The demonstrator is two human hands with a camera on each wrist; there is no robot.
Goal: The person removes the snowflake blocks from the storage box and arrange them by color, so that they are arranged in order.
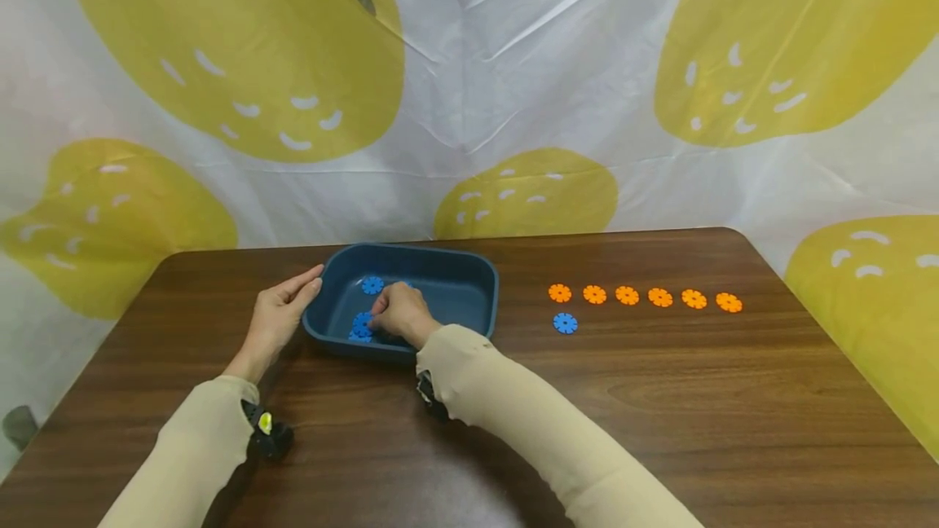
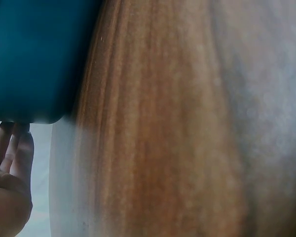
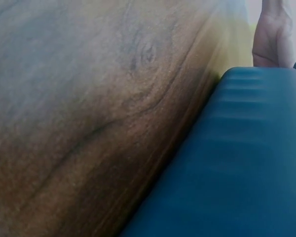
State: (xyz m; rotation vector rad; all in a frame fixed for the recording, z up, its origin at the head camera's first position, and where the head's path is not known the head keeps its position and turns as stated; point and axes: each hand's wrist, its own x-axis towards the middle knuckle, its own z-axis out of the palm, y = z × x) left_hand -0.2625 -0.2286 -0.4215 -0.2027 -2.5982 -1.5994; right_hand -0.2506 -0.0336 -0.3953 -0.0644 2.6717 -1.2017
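Note:
A dark blue rectangular basin (image 1: pixel 462 336) stands on the wooden table. My left hand (image 1: pixel 275 316) rests against its left end, fingers fairly straight along the outer wall. The left wrist view also shows that hand's fingers (image 2: pixel 22 153) touching the basin's end. Reaching over the near rim, my right hand (image 1: pixel 403 314) is inside the basin, with curled fingertips pinching a blue notched disc (image 1: pixel 362 323). Part of another blue disc (image 1: pixel 359 337) shows just below it. Farther back in the basin lies one more blue disc (image 1: pixel 372 285). The right hand hides part of the basin floor.
To the right of the basin, several orange notched discs (image 1: pixel 627 296) lie in a row across the table (image 1: pixel 660 398). One blue disc (image 1: pixel 565 323) sits just in front of the row's left end. A lemon-patterned cloth (image 1: pixel 469 104) hangs behind the table.

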